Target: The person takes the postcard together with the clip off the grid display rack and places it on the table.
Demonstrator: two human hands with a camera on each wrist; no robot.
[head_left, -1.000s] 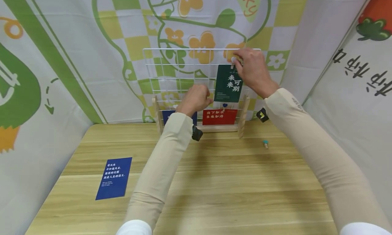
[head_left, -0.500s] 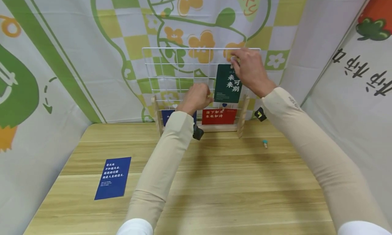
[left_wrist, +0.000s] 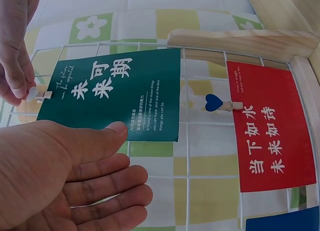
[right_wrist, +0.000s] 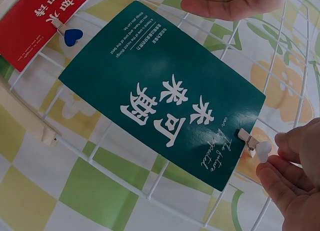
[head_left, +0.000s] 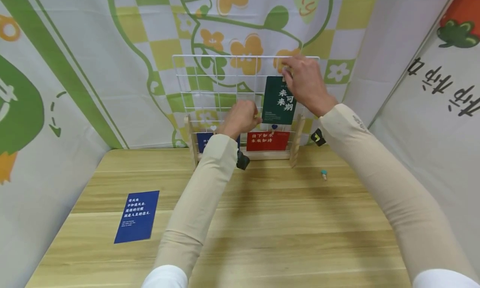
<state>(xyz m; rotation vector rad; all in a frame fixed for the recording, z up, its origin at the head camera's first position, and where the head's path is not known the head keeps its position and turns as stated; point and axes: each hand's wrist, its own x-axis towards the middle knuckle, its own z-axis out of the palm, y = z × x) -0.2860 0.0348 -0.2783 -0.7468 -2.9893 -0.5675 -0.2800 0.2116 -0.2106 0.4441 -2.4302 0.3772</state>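
Observation:
A dark green card with white writing (head_left: pixel 276 106) hangs upright at the right of a white wire grid rack (head_left: pixel 237 92). At its top edge sits a small wooden clothespin with a white heart (right_wrist: pixel 261 150). My right hand (head_left: pixel 309 86) has the heart end between thumb and finger. My left hand (head_left: pixel 241 117) is by the card's lower left edge; in the left wrist view its thumb (left_wrist: pixel 107 136) overlaps the card, while the other fingers lie loosely curved beside it. Below hangs a red card (head_left: pixel 267 141) under a blue-heart clothespin (left_wrist: pixel 220 103).
A blue card (head_left: pixel 204 140) hangs low on the rack's left, partly hidden by my left arm. Another blue card (head_left: pixel 136 217) lies on the wooden table (head_left: pixel 281 238) at left. A teal-topped clothespin (head_left: pixel 324 174) lies at right. Patterned cloth walls (head_left: pixel 161 54) stand behind and beside.
The head view has shifted slightly, so the rack appears a little higher. Both hands stay at the green card, and the right thumb and finger look slightly farther apart.

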